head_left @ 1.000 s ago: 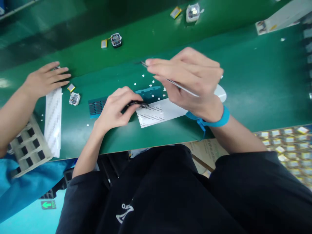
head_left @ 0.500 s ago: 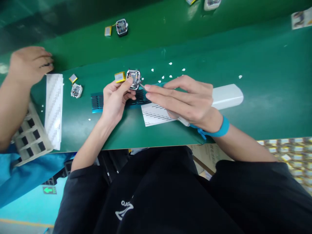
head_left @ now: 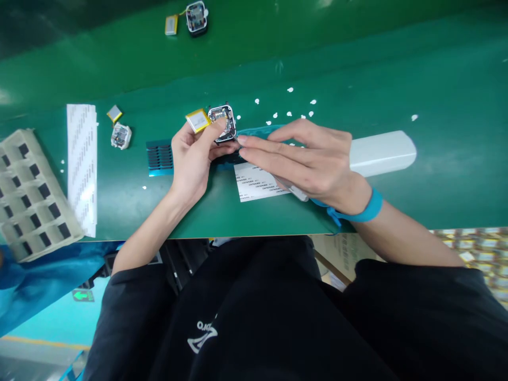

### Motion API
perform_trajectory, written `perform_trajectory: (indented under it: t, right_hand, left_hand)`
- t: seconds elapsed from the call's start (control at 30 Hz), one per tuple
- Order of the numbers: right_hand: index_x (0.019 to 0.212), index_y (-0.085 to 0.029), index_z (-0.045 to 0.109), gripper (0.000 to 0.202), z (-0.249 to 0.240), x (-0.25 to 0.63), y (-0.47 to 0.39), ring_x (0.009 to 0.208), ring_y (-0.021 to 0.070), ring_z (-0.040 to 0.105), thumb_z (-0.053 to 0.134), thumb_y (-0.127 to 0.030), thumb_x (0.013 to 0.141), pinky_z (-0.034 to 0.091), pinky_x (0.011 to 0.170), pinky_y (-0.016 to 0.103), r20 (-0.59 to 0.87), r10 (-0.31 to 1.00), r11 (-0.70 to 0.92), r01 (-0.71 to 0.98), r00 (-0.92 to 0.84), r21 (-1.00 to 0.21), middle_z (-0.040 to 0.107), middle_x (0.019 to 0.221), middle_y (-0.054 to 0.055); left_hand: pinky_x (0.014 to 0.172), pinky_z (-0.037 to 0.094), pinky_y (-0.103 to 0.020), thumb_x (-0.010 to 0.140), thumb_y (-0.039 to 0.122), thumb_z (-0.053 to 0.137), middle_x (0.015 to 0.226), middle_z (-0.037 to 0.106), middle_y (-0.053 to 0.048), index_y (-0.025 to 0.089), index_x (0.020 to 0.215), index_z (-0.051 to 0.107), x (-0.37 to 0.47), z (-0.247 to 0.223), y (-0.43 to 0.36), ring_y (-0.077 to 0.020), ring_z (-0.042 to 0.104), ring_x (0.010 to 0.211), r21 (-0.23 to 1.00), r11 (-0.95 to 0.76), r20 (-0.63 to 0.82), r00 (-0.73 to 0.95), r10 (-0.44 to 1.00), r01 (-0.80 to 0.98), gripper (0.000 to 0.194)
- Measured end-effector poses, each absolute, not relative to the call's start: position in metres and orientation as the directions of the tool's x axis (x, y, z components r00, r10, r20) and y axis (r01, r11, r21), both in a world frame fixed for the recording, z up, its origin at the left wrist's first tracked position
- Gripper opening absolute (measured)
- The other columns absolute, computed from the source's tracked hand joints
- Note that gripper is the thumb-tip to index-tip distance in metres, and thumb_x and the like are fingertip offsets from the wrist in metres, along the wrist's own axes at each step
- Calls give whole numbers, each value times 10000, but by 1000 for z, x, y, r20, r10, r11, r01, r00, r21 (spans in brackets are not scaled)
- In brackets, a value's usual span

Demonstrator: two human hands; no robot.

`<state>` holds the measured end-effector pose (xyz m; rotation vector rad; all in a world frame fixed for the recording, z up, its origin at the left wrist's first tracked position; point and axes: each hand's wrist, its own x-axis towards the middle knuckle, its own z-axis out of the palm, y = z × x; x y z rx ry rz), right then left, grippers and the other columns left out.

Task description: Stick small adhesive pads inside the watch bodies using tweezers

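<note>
My left hand [head_left: 194, 159] pinches a small square watch case [head_left: 228, 114] with its circuit side up, the thumb lying on its inside. A yellow-edged battery [head_left: 197, 120] sits at the left of the case, against my fingers. My right hand [head_left: 313, 159], with a blue wrist strap, holds thin tweezers [head_left: 235, 138] whose tip meets the lower right edge of the case. Below the hands lie a blue strip with dark slots [head_left: 159, 157] and a printed white sheet [head_left: 257, 182]. Part of the strip is hidden by my left hand.
Small white stickers [head_left: 275, 115] dot the green table [head_left: 448, 174]. A white oblong object [head_left: 383, 153] lies right. Left are a white case [head_left: 120, 136] with battery, a long printed sheet [head_left: 82, 169] and a compartment tray [head_left: 35, 196]. A dark case [head_left: 197, 18] lies farther back.
The view has shifted a little. The other person's hand has left the sheet at the left, uncovering the tray. The case and battery in my left hand are turned slightly; the tweezers remain at its edge.
</note>
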<state>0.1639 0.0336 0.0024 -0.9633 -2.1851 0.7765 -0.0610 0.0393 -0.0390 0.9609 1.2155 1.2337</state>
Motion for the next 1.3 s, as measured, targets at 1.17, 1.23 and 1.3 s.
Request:
perform_trajectory:
  t: [1.17, 1.23, 1.3]
  right_hand:
    - [1373, -172, 685, 316, -27, 149, 31, 948, 161, 807, 626, -85, 1075, 711, 800, 302, 804, 406, 886, 401, -434, -231, 844, 1247, 57]
    - [1393, -179, 674, 338, -27, 150, 31, 974, 168, 811, 618, -77, 1076, 721, 808, 322, 791, 416, 886, 398, -449, -240, 838, 1270, 56]
    - [1431, -219, 664, 370, -27, 153, 32, 985, 174, 814, 609, -94, 1087, 727, 811, 338, 768, 439, 879, 400, -467, -259, 830, 1298, 34]
  left_hand:
    - [800, 726, -318, 916, 600, 854, 834, 702, 20, 224, 984, 627, -54, -39, 34, -231, 854, 951, 997, -69, 58, -207, 977, -44, 445]
    - [762, 716, -294, 903, 628, 852, 834, 711, 22, 219, 981, 638, -54, -38, 33, -208, 850, 880, 996, -81, 71, -201, 977, -40, 469]
    - [694, 696, -258, 899, 635, 851, 827, 725, 26, 213, 978, 658, -55, -37, 34, -163, 824, 754, 995, -85, 74, -186, 980, -53, 471]
